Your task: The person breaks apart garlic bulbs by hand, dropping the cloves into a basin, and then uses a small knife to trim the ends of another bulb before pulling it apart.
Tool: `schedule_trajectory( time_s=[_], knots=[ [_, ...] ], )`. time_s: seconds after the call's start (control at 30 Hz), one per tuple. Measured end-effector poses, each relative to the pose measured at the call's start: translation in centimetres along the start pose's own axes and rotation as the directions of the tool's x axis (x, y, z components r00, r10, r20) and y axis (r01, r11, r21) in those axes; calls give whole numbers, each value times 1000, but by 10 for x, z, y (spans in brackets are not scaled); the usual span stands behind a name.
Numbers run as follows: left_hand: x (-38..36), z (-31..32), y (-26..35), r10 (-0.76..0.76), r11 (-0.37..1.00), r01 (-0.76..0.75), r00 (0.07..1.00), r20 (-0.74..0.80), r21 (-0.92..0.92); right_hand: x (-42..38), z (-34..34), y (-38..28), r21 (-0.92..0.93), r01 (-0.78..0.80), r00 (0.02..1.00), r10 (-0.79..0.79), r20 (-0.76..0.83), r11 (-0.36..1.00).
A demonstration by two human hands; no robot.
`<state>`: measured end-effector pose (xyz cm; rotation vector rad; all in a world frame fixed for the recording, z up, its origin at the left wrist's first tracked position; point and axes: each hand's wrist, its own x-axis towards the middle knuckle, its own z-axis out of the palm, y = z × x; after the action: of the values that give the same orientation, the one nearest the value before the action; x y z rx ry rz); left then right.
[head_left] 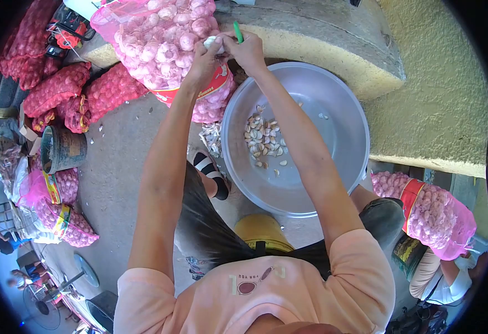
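Both my arms reach forward over a wide metal basin. My left hand and my right hand meet around a white garlic bulb. My right hand also grips a green-handled tool that sticks up above the fingers. Several loose garlic cloves lie in the basin below my hands. Just behind my hands stands a pink mesh sack of garlic with its top open.
Red mesh garlic sacks pile at the left by a dark bucket. More pink sacks lie at lower left and at right. A concrete ledge runs behind the basin. Another person sits at lower right.
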<state>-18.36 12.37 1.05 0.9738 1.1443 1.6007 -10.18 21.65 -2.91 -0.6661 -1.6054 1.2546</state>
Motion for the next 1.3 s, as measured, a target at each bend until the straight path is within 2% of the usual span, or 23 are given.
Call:
schedule_trajectory(
  time_s=[0.07,0.1,0.17,0.2,0.27,0.3,0.37,0.4,0.47,0.5,0.57,0.6,0.67,0.7,0.73,0.77,0.8,0.87,0.9,0.97,1.0,1.07,1.3],
  knots=[
    [0,-8,-8,-47,992,56,996,-82,110,-7,2,-10,122,-262,956,275,-105,957],
    [0,-9,-13,-48,992,56,996,-82,110,-10,3,-12,122,-263,956,276,-105,957],
    [2,-14,-21,-127,991,120,984,-124,-55,-13,4,-16,-5,-283,948,279,-153,959],
    [4,-14,-20,-126,991,120,984,-124,-54,-12,5,-8,-3,-282,948,279,-153,959],
    [7,-10,-16,-45,976,37,998,-34,-214,-8,6,17,83,-302,929,313,-199,950],
    [6,-7,-12,-45,976,37,998,-34,-214,-8,5,18,83,-303,929,313,-199,949],
    [4,-2,-4,-63,979,45,995,-82,-199,-7,0,18,-96,-306,925,272,-264,947],
    [5,-3,-4,-59,979,42,995,-83,-200,-4,-3,24,-98,-303,927,269,-263,948],
    [6,-5,-8,-89,973,65,991,-103,-220,5,-11,48,-229,-292,935,227,-272,928],
    [6,-3,-7,-87,974,63,991,-102,-219,11,-13,62,-229,-290,936,225,-272,929],
    [4,0,-6,-108,990,87,977,-186,-115,18,-16,83,-364,-446,895,408,-181,817],
    [6,-4,-9,-109,989,88,976,-189,-115,17,-18,74,-365,-447,895,409,-178,817],
    [11,-14,-17,-89,996,86,990,-110,-25,14,-23,35,-168,-358,932,340,-125,919],
    [10,-13,-15,-90,996,87,990,-112,-26,14,-24,25,-169,-359,932,342,-123,918],
    [8,-10,-11,-74,997,69,990,-123,-45,15,-26,16,39,-236,972,237,-8,971],
    [7,-6,-7,-61,997,53,989,-133,-63,16,-27,7,258,-123,991,105,80,958],
    [6,-6,-8,-62,997,54,989,-133,-63,17,-31,0,258,-124,991,107,79,958],
    [5,-6,-9,-59,998,55,986,-154,-27,19,-39,-14,-14,8,964,-4,267,1000],
    [5,-7,-8,-58,998,55,986,-153,-26,20,-41,-14,-14,8,964,-4,267,1000],
    [4,-8,-8,-68,991,88,982,-175,105,24,-43,-14,-107,140,936,-96,340,984],
    [4,-7,-8,-69,991,88,982,-174,105,25,-43,-11,-108,139,936,-95,340,984],
    [3,-6,-9,-23,984,56,981,-190,167,25,-41,-6,-165,234,925,-167,340,958],
    [3,-7,-4,-75,984,92,991,-111,152,18,-35,-8,-229,250,953,-199,227,941]
  ],
)
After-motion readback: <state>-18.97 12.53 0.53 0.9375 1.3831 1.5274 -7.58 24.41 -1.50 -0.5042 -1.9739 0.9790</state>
